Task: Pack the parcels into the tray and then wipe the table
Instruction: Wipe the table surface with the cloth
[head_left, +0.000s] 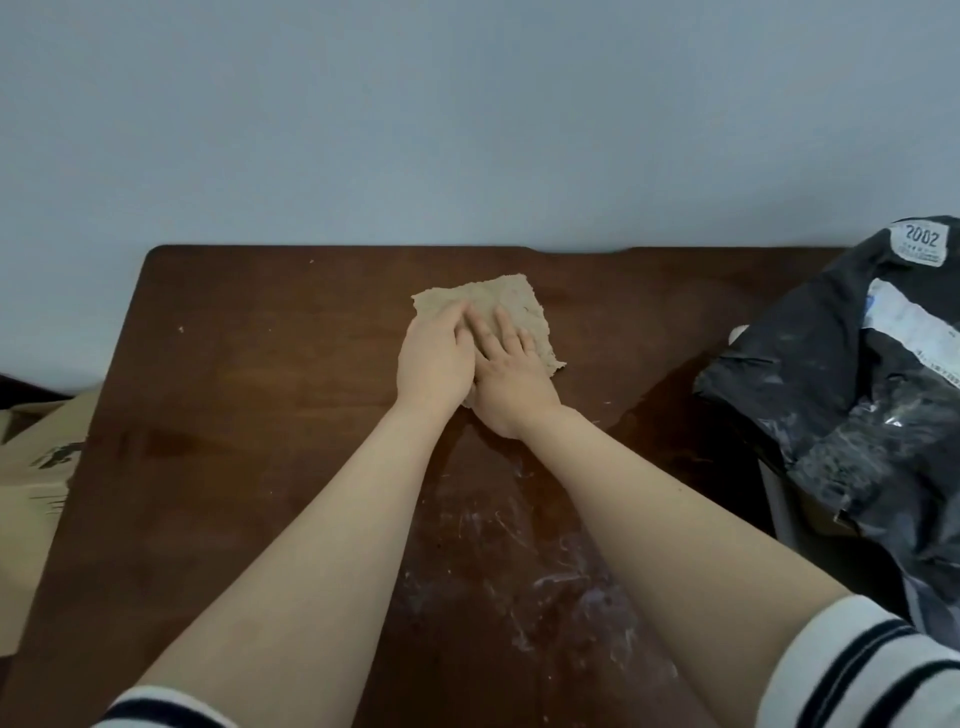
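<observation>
A frayed beige cloth (511, 299) lies flat on the dark brown wooden table (249, 395), a little behind its middle. My left hand (434, 358) and my right hand (509, 374) both rest palm-down on the cloth, side by side and touching, with the fingers stretched out towards the wall. Black plastic parcels (852, 395) with white labels are piled at the table's right edge. What holds the pile is hidden beneath it.
White smears and scratches mark the table (540, 561) near its front, between my forearms. A wet patch (670, 415) shines right of my right wrist. A brown cardboard box (36, 488) stands beside the table's left edge. A pale wall runs behind.
</observation>
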